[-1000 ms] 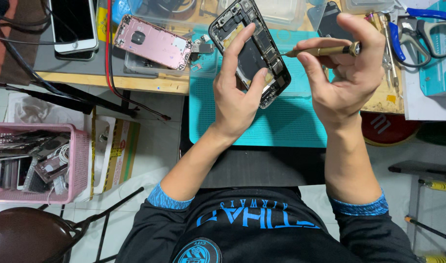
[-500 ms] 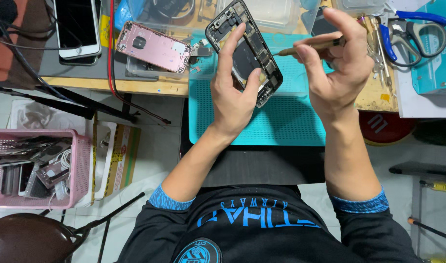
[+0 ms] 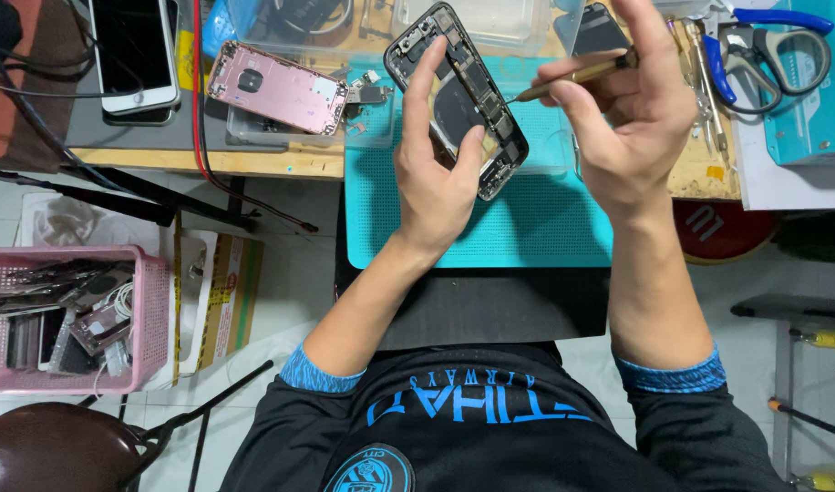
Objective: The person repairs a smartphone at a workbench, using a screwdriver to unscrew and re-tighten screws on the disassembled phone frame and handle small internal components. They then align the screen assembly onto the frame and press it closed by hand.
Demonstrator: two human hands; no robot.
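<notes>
While my left hand (image 3: 440, 182) has its fingers clamped on the opened black phone chassis (image 3: 456, 96), long axis tilted up-left above the teal mat (image 3: 518, 228), my right hand (image 3: 632, 114) pinches a slim brass-handled screwdriver (image 3: 572, 77), tip aimed left at its near edge.

So the opened phone (image 3: 457, 96) in the left hand (image 3: 440, 178) has swung a bit, its top end now tipped more toward the left than a second ago, and it sits a touch higher over the teal mat (image 3: 490, 228). The right hand (image 3: 632, 114) has shifted too: the screwdriver (image 3: 572, 77) used to lie almost level and clear of the phone, now it slopes down with its tip right at the phone's right edge.
</notes>
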